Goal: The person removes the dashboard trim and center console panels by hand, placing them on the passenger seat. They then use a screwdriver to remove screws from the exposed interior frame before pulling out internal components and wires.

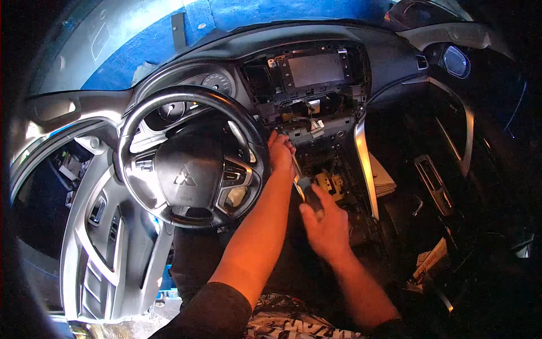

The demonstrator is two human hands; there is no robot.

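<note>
Hands and hand tool at the centre of the dashboard. The hand tool [310, 194], a dark handle with a slender pale shaft, lies between the two hands, just right of the steering wheel [189, 169] and beside the yellow part [329, 186]. Its long axis slants from the handle, at the right hand [327, 229], forward and leftward to the left hand [280, 151]. The right hand is nearer the handle, partly closed about it, thumb and forefinger on either side (slightly blurred). The left hand is nearer the shaft's far end, fingers curled by the lower left corner of the centre dashboard panel [305, 134]; whether they grip anything, and where the tip ends, cannot be told.
</note>
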